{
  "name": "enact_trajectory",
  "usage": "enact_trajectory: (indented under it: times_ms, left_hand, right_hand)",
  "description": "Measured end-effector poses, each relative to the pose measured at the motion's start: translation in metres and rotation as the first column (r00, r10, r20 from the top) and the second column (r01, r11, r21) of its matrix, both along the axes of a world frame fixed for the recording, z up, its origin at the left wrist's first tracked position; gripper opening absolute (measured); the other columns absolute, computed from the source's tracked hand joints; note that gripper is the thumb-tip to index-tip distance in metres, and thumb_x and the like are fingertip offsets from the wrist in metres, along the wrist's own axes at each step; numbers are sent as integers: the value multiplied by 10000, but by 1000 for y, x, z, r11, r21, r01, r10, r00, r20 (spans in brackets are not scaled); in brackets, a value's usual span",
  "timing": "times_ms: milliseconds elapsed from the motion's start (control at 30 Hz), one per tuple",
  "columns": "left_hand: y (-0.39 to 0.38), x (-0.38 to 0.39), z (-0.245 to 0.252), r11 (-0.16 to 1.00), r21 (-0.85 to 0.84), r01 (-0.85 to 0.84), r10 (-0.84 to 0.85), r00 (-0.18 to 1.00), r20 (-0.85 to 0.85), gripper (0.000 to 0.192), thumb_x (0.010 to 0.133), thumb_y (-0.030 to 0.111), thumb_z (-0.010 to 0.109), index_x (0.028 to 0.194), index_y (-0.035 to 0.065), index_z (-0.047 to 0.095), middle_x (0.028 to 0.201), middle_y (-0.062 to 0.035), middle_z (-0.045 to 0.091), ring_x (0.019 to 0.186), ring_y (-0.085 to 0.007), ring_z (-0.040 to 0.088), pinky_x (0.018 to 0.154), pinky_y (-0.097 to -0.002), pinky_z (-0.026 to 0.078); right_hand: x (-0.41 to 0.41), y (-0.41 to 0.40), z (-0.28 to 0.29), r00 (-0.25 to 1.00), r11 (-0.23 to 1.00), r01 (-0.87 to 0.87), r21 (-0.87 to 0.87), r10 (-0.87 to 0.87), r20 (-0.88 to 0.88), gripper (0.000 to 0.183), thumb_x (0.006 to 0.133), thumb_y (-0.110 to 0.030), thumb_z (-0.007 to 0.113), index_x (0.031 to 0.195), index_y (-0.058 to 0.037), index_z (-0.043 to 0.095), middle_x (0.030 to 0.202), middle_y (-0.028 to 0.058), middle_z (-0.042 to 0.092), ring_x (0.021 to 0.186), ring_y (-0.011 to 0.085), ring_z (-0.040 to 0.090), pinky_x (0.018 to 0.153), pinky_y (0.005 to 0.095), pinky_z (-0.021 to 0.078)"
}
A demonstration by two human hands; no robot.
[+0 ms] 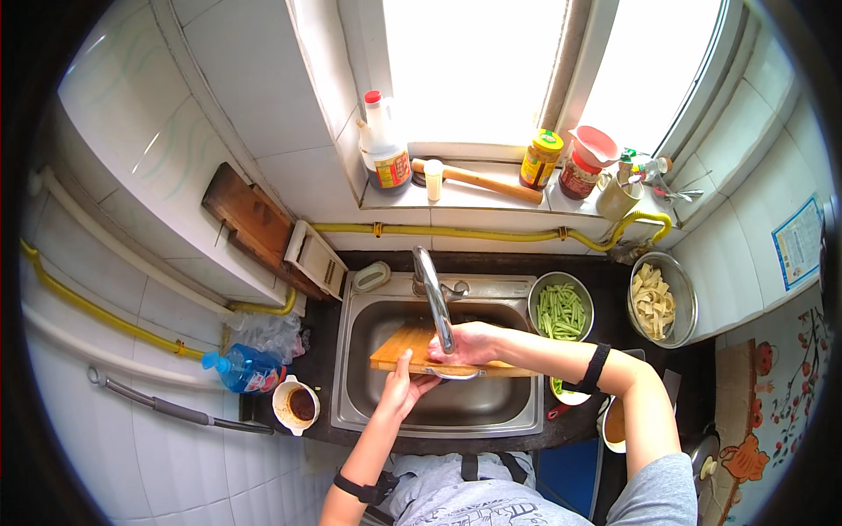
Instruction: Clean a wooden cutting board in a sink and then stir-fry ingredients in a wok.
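Observation:
My left hand grips the near edge of a wooden cutting board, thumb on top and fingers beneath. The board is tilted over the stainless steel sink, and a metal handle runs along its near side. Right under the spout of the chrome faucet lies my right hand, against the board's upper face with its fingers stretched out. The spout partly covers those fingers. Whether water is running is hard to tell.
Right of the sink stand a metal bowl of cut green beans and a bowl of pale flat strips. A small stained bowl and a blue bottle are at left. Jars and a rolling pin line the windowsill.

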State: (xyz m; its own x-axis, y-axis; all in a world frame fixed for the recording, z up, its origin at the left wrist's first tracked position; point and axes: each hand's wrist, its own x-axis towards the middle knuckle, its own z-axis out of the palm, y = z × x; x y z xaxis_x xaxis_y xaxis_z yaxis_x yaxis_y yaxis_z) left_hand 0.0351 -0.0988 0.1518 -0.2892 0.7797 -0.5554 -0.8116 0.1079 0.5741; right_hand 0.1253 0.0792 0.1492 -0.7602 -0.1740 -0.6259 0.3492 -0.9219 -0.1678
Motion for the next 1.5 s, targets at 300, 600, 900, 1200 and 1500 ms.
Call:
enact_trajectory:
  times_ms: [300,600,900,1200,1500]
  left_hand:
    - [-6,-4,1,1000,10,-20,20,999,38,508,894,374,467,1240,15,367,1153,-182,506,1020,-313,544,881,-478,453]
    - [-8,-1,-2,999,13,-34,33,999,26,467,895,329,472,1220,7,378,1143,-175,515,1002,-314,556,879,-480,456]
    - [-8,0,-5,999,33,-13,12,999,40,472,889,333,478,1223,14,383,1132,-158,526,985,-303,563,852,-462,471]
    - [-12,-3,1,999,17,-31,31,999,23,459,905,312,451,1215,-16,368,1130,-190,509,1000,-321,553,892,-474,450]
    - [-15,3,-7,999,41,3,-3,1000,2,444,900,325,454,1224,29,382,1152,-147,517,1003,-291,558,873,-458,455]
  right_hand:
    - [53,25,10,977,932,-172,320,203,-68,317,927,-218,401,1037,40,549,964,141,597,944,227,570,935,325,410]
    - [71,44,-17,956,651,-283,704,132,262,262,861,-207,500,965,7,609,922,105,621,848,168,594,760,283,490]
    - [-7,-3,-12,997,977,-72,201,65,39,233,933,-235,422,922,-21,514,884,102,582,813,201,591,712,304,496]
    - [59,17,5,968,923,-83,377,165,-190,239,908,-218,473,877,-2,570,862,100,592,868,177,571,811,278,452]
    - [93,33,-20,819,-32,-421,907,415,395,284,846,-251,539,1050,-73,622,936,63,648,847,149,601,795,274,455]
